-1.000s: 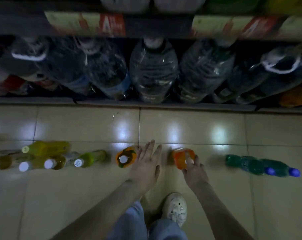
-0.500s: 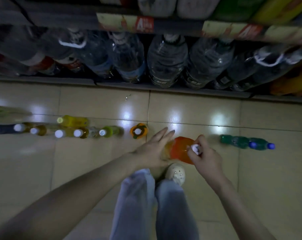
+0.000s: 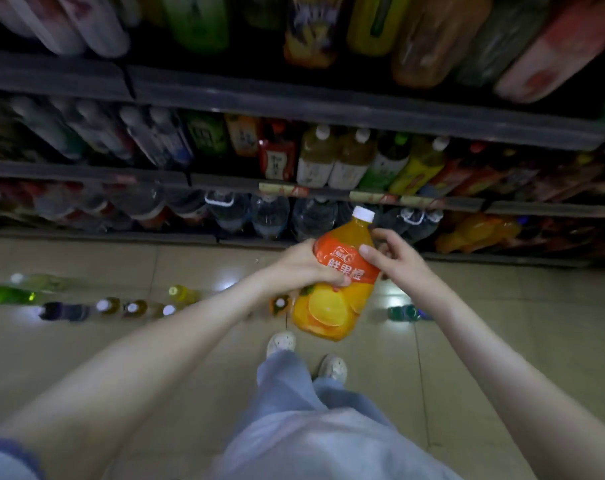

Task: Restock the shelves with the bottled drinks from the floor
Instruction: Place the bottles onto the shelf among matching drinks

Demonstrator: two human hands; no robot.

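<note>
— So, where is the orange juice bottle point(image 3: 339, 282)?
— In the air above the tiled floor point(image 3: 86, 344), tilted, its white cap point(image 3: 363, 213) toward the shelves point(image 3: 294, 109). One bottle, two hands. The left hand point(image 3: 304, 268) wraps its fingers round the left side of the red label. The right hand point(image 3: 394, 258) grips the shoulder, thumb laid on the label, fingers curled behind.
— What is it like?
— Smooth clear plastic, a rounded body and a narrow neck, with orange slices printed low down.
— And on the floor?
— Eight small bottles point(image 3: 133, 307) that I can make out, in a loose row left of the arms, white and yellow caps showing. The green ones point(image 3: 403, 312) on the right are too blurred to count. The tiles are glossy and throw back light.
— The shelves?
— Three dark rails, with big clear water jugs point(image 3: 269, 216) on the lowest. Two pale shoes point(image 3: 281, 342) stand below the bottle
</note>
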